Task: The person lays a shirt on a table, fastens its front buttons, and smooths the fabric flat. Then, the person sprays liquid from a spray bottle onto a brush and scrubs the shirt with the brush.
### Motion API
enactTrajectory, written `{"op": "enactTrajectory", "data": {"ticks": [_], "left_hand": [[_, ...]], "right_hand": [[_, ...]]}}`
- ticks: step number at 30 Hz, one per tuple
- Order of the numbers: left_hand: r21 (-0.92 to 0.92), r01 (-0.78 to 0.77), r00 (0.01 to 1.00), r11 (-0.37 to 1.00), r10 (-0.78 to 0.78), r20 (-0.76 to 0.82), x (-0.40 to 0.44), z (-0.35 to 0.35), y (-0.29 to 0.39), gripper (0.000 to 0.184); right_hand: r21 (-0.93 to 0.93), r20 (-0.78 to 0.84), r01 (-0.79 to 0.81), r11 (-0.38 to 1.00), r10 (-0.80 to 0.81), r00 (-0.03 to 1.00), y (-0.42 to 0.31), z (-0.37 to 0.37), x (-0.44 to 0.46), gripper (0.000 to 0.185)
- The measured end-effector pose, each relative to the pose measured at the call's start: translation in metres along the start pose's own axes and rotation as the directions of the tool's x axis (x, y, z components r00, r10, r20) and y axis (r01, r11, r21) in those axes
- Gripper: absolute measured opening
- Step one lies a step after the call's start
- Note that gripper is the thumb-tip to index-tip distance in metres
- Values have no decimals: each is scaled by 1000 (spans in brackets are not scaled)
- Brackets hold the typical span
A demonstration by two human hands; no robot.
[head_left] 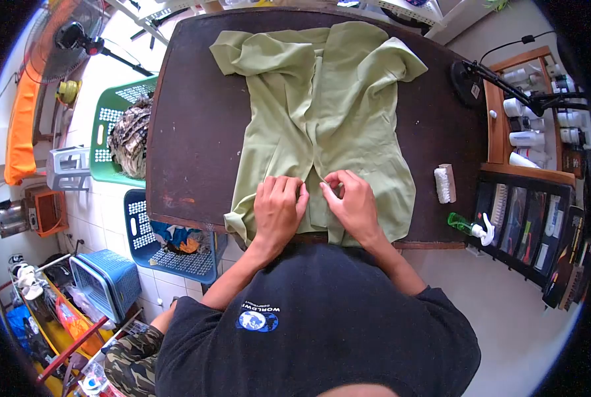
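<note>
A light green short-sleeved garment lies spread on the dark brown table, its front opening running down the middle. Near its lower end, my left hand rests on the cloth with fingers bent and pressed together, close beside the opening. My right hand pinches the garment's front edge between thumb and forefinger. A small gap separates the two hands. The bottom hem reaches the table's near edge, and its lower left corner is bunched.
A brush lies on the table's right side. Beyond it are a green spray bottle, a black tray and a black lamp. Green and blue baskets holding cloth stand at the left.
</note>
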State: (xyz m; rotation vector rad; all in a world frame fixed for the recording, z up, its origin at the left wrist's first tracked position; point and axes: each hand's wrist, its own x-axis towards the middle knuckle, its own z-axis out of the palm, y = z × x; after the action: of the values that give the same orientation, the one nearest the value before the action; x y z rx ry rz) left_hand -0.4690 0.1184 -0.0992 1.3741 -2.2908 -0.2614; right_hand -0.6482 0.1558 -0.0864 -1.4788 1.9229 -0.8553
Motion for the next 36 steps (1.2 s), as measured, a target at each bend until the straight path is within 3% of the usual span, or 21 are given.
{"op": "enactTrajectory", "data": {"ticks": [5, 10, 20, 25, 31, 36], "left_hand": [[-164, 88, 996, 982, -85, 25, 2, -7, 5, 15], [-262, 111, 994, 959, -109, 21, -2, -6, 11, 15], [-370, 96, 995, 924, -96, 18, -5, 11, 18, 19], [-400, 93, 996, 912, -92, 22, -5, 14, 20, 18], [-379, 64, 998, 923, -64, 13, -4, 16, 18, 19], [-287, 13, 1000, 958, -19, -20, -1, 17, 20, 20]], "right_hand": [[64, 36, -57, 996, 55, 998, 0, -6, -1, 15], [13, 57, -86, 996, 85, 995, -6, -13, -3, 15], [93, 23, -21, 995, 18, 1000, 3, -2, 2, 16], [154, 77, -129, 980, 119, 990, -7, -8, 4, 15], [219, 82, -127, 967, 112, 990, 0, -4, 4, 15], [241, 139, -203, 949, 173, 975, -1, -7, 6, 13]]}}
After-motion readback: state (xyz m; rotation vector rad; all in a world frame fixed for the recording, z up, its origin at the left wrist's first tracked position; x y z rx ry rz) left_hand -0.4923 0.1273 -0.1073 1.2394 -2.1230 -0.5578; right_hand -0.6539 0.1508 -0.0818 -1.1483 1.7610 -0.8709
